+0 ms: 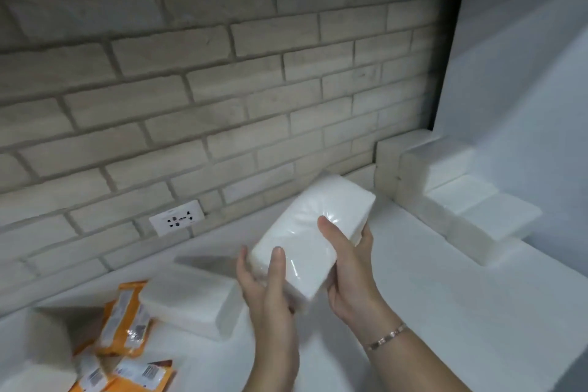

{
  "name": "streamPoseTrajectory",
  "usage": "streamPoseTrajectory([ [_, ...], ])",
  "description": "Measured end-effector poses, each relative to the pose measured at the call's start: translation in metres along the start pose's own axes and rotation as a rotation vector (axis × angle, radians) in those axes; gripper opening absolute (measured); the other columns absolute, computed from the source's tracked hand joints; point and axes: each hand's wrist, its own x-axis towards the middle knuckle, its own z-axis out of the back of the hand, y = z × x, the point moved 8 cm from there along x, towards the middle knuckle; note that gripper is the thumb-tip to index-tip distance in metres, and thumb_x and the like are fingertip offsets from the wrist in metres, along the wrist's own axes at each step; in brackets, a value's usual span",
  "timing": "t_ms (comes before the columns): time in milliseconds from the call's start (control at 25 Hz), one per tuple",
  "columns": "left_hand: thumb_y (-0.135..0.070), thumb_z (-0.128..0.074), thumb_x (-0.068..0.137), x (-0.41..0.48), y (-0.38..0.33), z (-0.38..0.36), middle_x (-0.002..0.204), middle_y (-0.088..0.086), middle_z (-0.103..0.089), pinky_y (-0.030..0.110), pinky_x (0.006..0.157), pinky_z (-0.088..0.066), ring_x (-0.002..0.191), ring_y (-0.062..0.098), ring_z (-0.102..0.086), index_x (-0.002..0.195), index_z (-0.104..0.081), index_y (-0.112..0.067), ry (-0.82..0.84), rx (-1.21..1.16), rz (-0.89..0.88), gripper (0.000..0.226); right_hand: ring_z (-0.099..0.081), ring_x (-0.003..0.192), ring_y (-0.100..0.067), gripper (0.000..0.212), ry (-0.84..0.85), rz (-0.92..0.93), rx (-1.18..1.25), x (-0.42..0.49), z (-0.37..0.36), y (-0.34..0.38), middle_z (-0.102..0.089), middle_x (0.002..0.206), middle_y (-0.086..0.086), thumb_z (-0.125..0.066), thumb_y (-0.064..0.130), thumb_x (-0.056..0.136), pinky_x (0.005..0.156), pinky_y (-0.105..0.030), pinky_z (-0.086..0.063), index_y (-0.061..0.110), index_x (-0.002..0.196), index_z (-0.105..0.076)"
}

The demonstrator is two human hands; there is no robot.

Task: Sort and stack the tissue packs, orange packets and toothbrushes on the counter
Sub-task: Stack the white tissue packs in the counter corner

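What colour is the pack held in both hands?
White, in clear shiny wrap: the tissue pack, seen in the head view.

Both my hands [270, 293] [350, 267] are full, clasped on one tissue pack [310, 239] above the white counter [429, 312]. Right of my grip and below it: bare counter, open passage. Ahead and right: stacked tissue packs [451, 197] block the corner. Just left: a loose tissue pack [191, 299], orange packets [127, 325] beyond it. Ahead: brick wall [191, 89], socket [176, 221] low on it.
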Motion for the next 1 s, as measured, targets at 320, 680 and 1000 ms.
streamPoseTrajectory([
  [320,-0.033,-0.072,0.089,0.01,0.072,-0.165,0.115,0.0,-0.077,0.052,0.098,-0.054,0.108,0.024,-0.073,0.121,-0.062,-0.03,0.157,-0.16,0.318,0.033,-0.07,0.116,-0.025,0.079,-0.134,0.103,-0.076,0.072,0.111,0.096,-0.073,0.125,0.0,-0.088,0.038,0.076,0.103,-0.054,-0.053,0.044,0.14,-0.043],
  [680,-0.034,-0.077,0.079,0.061,0.165,-0.331,0.106,0.003,-0.079,0.057,0.098,-0.056,0.099,0.028,-0.075,0.113,-0.068,-0.029,0.23,-0.05,0.437,0.036,-0.03,0.146,-0.009,0.063,-0.315,0.364,-0.746,0.144,0.234,0.2,-0.029,0.152,0.013,-0.075,0.043,0.087,0.124,-0.042,-0.028,0.056,0.139,-0.041],
  [1000,-0.048,-0.072,0.062,0.086,0.229,-0.422,0.144,0.008,-0.056,0.048,0.113,-0.043,0.129,0.03,-0.057,0.147,-0.041,-0.031,0.183,-0.089,0.52,0.092,-0.015,0.154,-0.006,0.065,-0.206,0.217,-0.983,0.216,0.278,0.223,-0.005,0.167,0.013,-0.06,0.045,0.099,0.12,-0.029,-0.024,0.042,0.156,-0.028],
])
